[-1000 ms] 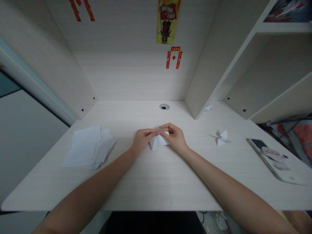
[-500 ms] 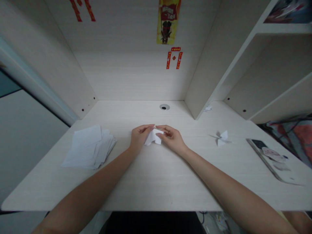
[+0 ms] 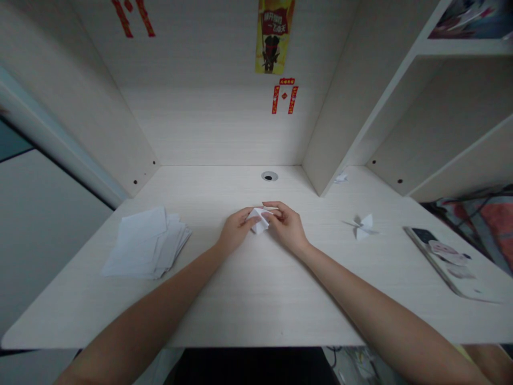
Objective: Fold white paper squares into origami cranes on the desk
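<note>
A small folded piece of white paper (image 3: 260,223) is held between both hands over the middle of the desk. My left hand (image 3: 236,227) pinches its left side, thumb on the near face. From the other side my right hand (image 3: 287,224) grips the right part, with thumb and fingers closed on it. The fingers hide some of the folds at the top. To the right lies a folded paper crane (image 3: 364,227) with its wings spread. On the left is a loose stack of white paper sheets (image 3: 140,243).
A phone (image 3: 452,262) in a decorated case lies on the right of the desk (image 3: 256,299). Behind the hands are a cable hole (image 3: 269,176) and an upright divider panel (image 3: 340,107). Another small white paper piece (image 3: 341,178) sits beside the divider's base.
Both hands have shifted slightly to the right with the paper. The paper has turned and its flaps are drawn together into a more compact, pointed shape.
</note>
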